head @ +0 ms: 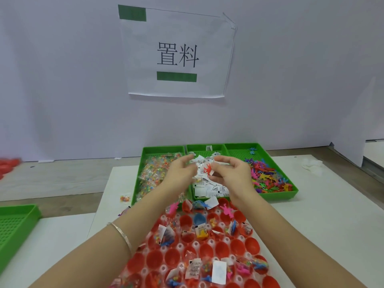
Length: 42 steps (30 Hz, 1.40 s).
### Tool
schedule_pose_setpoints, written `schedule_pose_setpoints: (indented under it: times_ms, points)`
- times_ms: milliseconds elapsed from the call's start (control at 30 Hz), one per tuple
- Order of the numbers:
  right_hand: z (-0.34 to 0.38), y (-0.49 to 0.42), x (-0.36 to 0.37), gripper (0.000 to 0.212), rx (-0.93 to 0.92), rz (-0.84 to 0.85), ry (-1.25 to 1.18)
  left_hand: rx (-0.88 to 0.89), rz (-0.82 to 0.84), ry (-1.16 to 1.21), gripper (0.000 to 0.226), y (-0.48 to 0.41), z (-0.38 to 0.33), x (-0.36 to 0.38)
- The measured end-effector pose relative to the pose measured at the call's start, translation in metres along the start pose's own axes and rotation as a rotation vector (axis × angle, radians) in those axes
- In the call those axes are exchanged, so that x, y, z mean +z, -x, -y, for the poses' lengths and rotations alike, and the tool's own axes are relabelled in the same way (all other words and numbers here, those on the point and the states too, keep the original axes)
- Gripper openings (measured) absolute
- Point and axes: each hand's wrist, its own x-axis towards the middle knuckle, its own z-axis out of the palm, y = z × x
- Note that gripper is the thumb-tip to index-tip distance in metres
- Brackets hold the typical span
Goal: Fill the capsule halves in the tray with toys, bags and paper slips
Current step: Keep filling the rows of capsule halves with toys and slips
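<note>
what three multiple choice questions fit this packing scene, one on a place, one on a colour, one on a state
1. The paper slips lie in which green bin? A left B middle C right
2. The capsule halves are mostly A red B yellow C white
3. The capsule halves are A all filled B all empty C some filled, some empty
B: slips fill the middle bin, between the bags and the toys.
A: nearly every half is red.
C: some hold toys and slips, several stand empty.
</note>
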Motion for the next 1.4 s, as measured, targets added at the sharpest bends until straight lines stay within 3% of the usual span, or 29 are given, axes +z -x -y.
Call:
schedule_pose_setpoints:
  times_ms: [100,267,367,467,567,667,800,967,1167,1400]
  points:
    - [0.001,-0.003,-0.008,0.017,0.038,-0.04,-0.089,0.096,-0.102,-0.454,0.032,-0.015,0.012,-0.027]
    - [-0.004,-0.002,-0.024,0.019,0.119,-0.014,-0.14,0.15,0.119,-0.994,0.032,-0.023,0.025,-0.046]
    - [-0.007,0.0,-0.029,0.018,0.13,-0.032,-0.141,0.152,0.171,-1.14,0.038,-0.026,0.022,-0.046]
    - [-0.008,0.004,-0.031,0.019,0.138,-0.034,-0.146,0.144,0.14,-1.19,0.015,-0.025,0.018,-0.044]
    - [-0.004,0.01,-0.032,0.018,0.124,-0.025,-0.16,0.172,0.005,-0.992,0.015,-0.019,0.012,-0.045]
    - [0.005,0.021,-0.027,0.019,0.085,0.053,-0.152,0.15,-0.142,-0.55,0.024,-0.003,0.001,-0.049]
    - [0.017,0.045,-0.003,0.02,0.049,0.273,-0.17,-0.014,-0.044,0.192,0.029,0.044,-0.013,-0.041]
    - [0.013,0.081,0.025,0.017,-0.021,0.291,-0.016,-0.145,0.042,0.59,0.02,0.093,-0.013,-0.025]
    - [-0.004,0.114,0.026,0.016,-0.08,0.225,0.06,-0.205,0.083,0.633,0.031,0.134,-0.008,-0.024]
    - [-0.004,0.137,0.023,0.021,-0.303,0.168,0.32,-0.106,0.139,0.388,0.033,0.169,-0.006,-0.03]
